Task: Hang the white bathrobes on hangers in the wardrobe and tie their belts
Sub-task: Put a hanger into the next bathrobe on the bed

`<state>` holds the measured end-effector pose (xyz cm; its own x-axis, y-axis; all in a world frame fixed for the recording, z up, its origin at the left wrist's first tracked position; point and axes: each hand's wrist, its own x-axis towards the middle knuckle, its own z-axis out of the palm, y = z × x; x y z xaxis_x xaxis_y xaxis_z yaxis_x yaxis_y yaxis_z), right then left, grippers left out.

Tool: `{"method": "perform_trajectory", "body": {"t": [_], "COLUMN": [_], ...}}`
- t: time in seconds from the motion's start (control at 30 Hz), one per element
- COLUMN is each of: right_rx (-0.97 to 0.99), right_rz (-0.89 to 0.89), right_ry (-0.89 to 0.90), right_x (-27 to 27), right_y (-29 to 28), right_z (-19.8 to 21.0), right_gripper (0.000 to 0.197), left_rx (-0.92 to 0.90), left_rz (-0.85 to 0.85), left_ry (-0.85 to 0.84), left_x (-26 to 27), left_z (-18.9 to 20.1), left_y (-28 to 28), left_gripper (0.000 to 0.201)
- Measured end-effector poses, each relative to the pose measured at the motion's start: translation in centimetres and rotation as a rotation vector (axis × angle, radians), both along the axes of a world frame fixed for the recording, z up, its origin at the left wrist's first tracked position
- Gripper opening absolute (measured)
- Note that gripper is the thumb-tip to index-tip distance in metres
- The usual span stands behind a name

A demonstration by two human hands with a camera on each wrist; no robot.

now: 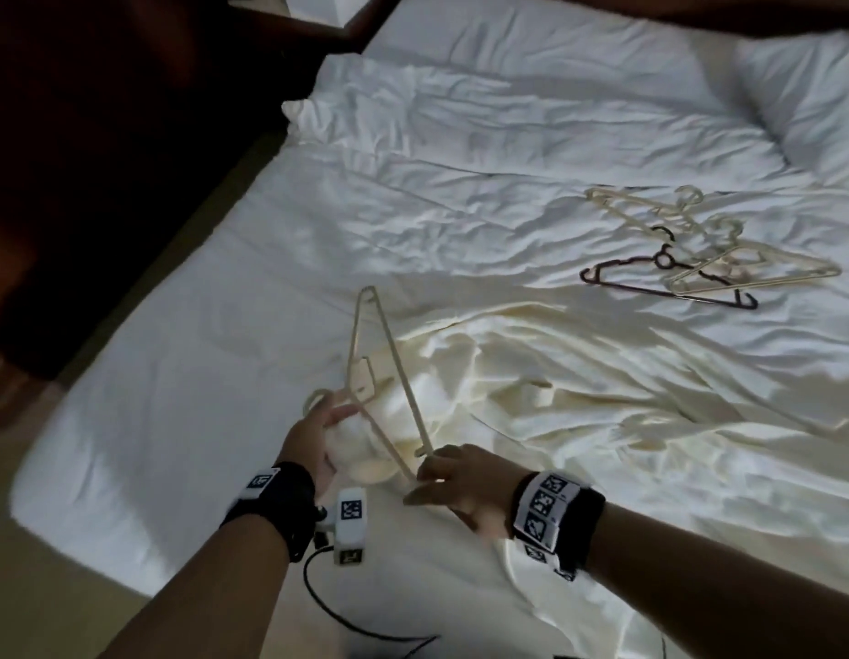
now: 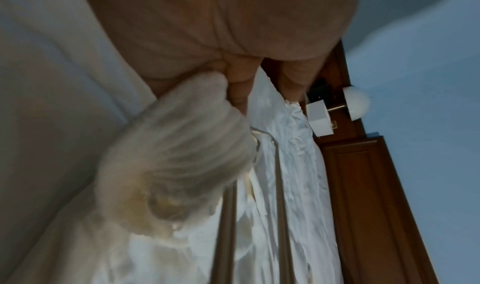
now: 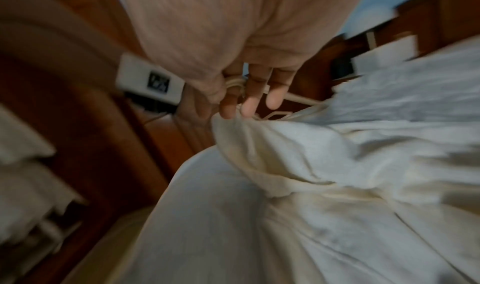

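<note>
Cream bathrobe [image 1: 532, 387] crumpled on the bed [image 1: 199, 373], near edge, soft matte cloth with deep folds, yellower than the crisp white wrinkled sheet under it. Cream hanger [image 1: 375, 373], thin plastic, triangular, held tilted above the robe's left end, one corner pointing away toward the far side of the bed, hook end low by the left hand. Left hand [image 1: 318, 435] curled round a bunched wad of robe cloth; left wrist view confirms fingers [image 2: 239, 82] wrapped on gathered fabric, blurred. Also at the hanger's hook, whether gripping it cannot be told. Right hand [image 1: 456, 487] at the hanger's near corner, fingers [image 3: 249, 99] closed over the thin cream rod, robe edge just under the fingertips. Spare hangers [image 1: 727, 249] farther up the bed to the right of the robe: several cream ones overlapping one dark wire-thin hanger [image 1: 660, 278], flat on the sheet. Pillow [image 1: 812, 102] at the bed's far right corner. Dark brown wood furniture [image 1: 104, 135] beside the bed on the left, panelled in the left wrist view.
</note>
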<state>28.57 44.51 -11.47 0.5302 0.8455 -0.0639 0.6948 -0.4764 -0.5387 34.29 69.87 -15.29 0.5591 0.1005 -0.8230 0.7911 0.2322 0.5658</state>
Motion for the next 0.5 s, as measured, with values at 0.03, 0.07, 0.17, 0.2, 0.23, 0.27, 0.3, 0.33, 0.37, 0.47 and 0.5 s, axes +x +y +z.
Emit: {"method": "perform_trajectory", "body": {"t": [0.03, 0.07, 0.17, 0.2, 0.23, 0.27, 0.3, 0.33, 0.37, 0.47, 0.5], "right_rx": [-0.062, -0.103, -0.081, -0.044, -0.012, -0.007, -0.022, -0.057, -0.115, -0.429, -0.426], "right_rz": [0.053, 0.089, 0.140, 0.135, 0.127, 0.125, 0.136, 0.150, 0.169, 0.205, 0.166], "right_ry": [0.000, -0.007, -0.138, -0.184, -0.226, -0.262, -0.277, -0.261, -0.207, 0.042, 0.066], "right_x": [-0.8, -1.6, -4.0, -4.8, -5.6, -6.3, -7.1, -7.8, -8.5, -10.4, -10.9], "right_y": [0.7, 1.2, 2.9, 3.3, 3.5, 3.7, 4.0, 4.3, 4.5, 4.6, 4.3], "right_z": [0.5, 0.9, 2.5, 3.0, 3.6, 4.0, 4.5, 5.1, 5.5, 7.3, 8.0], "right_gripper": [0.057, 0.060, 0.061, 0.059, 0.056, 0.054, 0.053, 0.053, 0.052, 0.037, 0.028], "left_rx": [-0.056, -0.045, 0.210, 0.267, 0.301, 0.291, 0.252, 0.200, 0.166, 0.312, 0.402], "left_rz": [-0.018, -0.063, -0.165, -0.212, -0.261, -0.294, -0.294, -0.247, -0.192, -0.235, -0.312], "left_ry": [-0.033, -0.073, -0.122, -0.105, -0.080, -0.078, -0.066, -0.077, -0.119, -0.341, -0.435], "left_x": [-0.9, -1.7, -4.0, -4.9, -5.8, -6.6, -7.4, -8.1, -8.7, -9.6, -9.7], "left_z": [0.7, 1.6, 3.3, 3.7, 3.7, 3.4, 3.4, 3.8, 4.6, 6.8, 7.6], "left_y": [-0.2, -0.4, -0.8, -1.0, -0.9, -0.8, -0.7, -0.9, -1.3, -2.3, -2.4], "left_gripper": [0.063, 0.067, 0.046, 0.047, 0.054, 0.064, 0.069, 0.065, 0.050, 0.013, 0.014]}}
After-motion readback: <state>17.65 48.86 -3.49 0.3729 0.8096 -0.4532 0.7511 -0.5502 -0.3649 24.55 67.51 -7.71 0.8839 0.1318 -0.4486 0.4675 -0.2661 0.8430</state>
